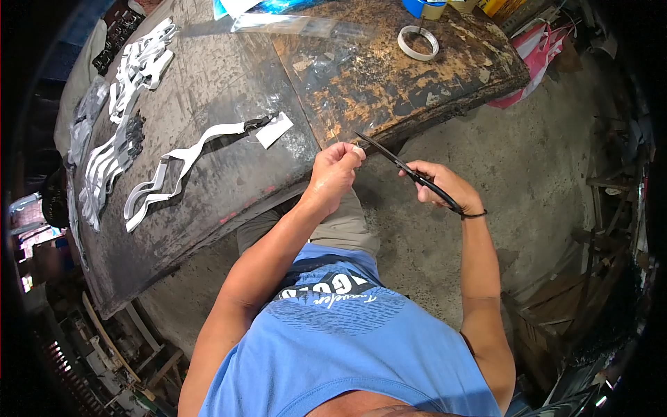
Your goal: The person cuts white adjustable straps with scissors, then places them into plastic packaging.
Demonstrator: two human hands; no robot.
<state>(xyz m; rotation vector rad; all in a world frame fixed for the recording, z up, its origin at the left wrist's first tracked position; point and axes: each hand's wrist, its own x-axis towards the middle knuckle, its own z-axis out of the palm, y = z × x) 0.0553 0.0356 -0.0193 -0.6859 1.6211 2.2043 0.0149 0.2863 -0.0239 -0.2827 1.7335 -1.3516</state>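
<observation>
My right hand (445,186) grips a pair of black scissors (397,164), with the blades reaching up and left over the table's front edge. Close to the blade tips, my left hand (335,172) is closed in a pinch. Something tiny and pale shows at its fingertips, too small to name. On the table, left of that hand, lies a white strap (186,154) with black fittings at its upper end. Beside those fittings rests a white card tag (274,131).
The worn table (229,83) spans the upper left. Piled white straps (142,66) and more bundled straps (104,170) lie at its left. A roll of tape (418,43), clear plastic (299,26) and a blue container (424,8) sit farther back. A pink-white bag (538,62) hangs beyond the right corner.
</observation>
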